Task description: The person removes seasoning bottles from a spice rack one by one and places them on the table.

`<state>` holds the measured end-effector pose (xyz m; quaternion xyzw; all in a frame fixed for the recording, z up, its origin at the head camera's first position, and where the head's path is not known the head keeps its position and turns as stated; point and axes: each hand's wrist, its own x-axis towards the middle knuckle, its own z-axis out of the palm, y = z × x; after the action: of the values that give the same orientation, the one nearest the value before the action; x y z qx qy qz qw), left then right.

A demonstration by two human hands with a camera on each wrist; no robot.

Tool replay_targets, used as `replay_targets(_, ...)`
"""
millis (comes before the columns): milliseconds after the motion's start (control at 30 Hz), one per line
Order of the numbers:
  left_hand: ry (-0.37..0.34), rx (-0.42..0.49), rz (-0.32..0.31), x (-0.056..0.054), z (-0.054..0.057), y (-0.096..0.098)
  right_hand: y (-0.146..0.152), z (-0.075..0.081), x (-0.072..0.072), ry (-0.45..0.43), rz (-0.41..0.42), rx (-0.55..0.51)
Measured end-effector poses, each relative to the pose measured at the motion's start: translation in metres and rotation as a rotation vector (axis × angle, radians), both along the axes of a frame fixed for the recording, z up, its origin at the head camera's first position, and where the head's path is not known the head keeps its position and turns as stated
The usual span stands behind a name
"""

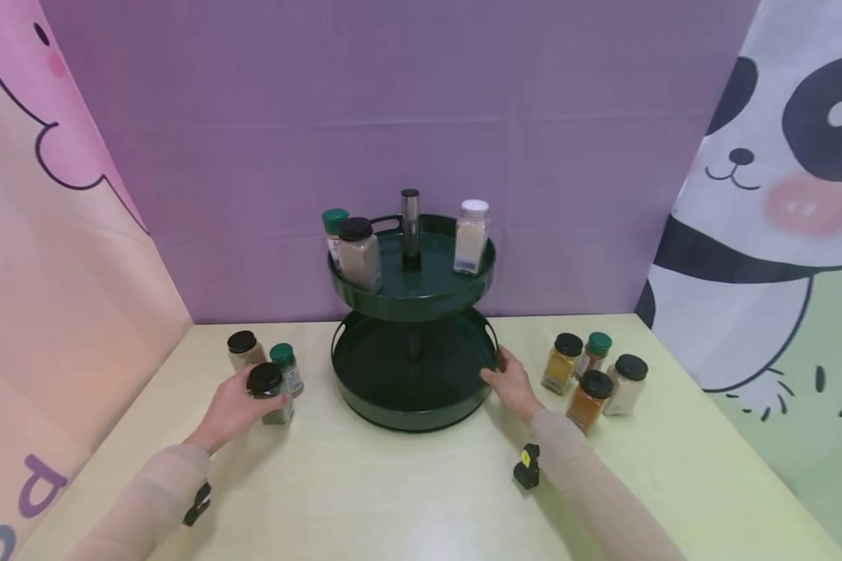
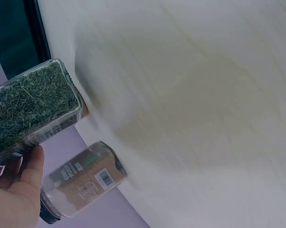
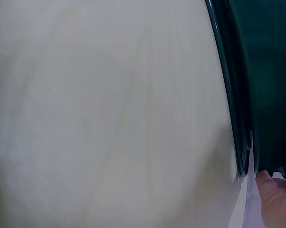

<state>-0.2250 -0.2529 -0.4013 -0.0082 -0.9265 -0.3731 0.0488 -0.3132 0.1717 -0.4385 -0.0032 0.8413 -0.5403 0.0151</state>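
Observation:
A square jar of dried green herbs with a black lid is in my left hand, gripped near its top. In the left wrist view the fingers lie along the jar's side. Close by stand a jar of brownish powder and a small green-capped jar. My right hand holds the right rim of the dark green two-tier tray stand by its lower tier, at the handle slot. In the right wrist view the thumb touches that rim; the other fingers are partly hidden.
The upper tier carries a black-lidded jar, a green-capped jar and a white-capped jar. Right of the stand, several spice jars stand grouped on the table, near the right forearm. A purple cloth hangs behind.

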Motion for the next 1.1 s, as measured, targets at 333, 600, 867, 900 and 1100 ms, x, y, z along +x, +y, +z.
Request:
replay_targets(333, 0.002, -0.02, 0.01, -0.002, -0.005, -0.012, -0.001, 0.0, 0.0, 0.013, 0.004, -0.025)
replay_targets(600, -0.018, -0.032, 0.028, -0.002, -0.007, -0.017, -0.001, 0.001, 0.001, 0.017, 0.008, -0.028)
replay_targets(867, -0.021, -0.025, 0.04, -0.003, -0.009, -0.021, -0.001, 0.001, 0.001, 0.019, 0.003, -0.032)
replay_targets(900, -0.02, -0.025, 0.041, -0.004, -0.009, -0.022, -0.001, 0.001, 0.001, 0.019, 0.006, -0.033)
replay_targets(1100, -0.013, -0.012, 0.04, -0.002, -0.009, -0.022, 0.0, 0.001, 0.0, 0.017, 0.007, -0.035)
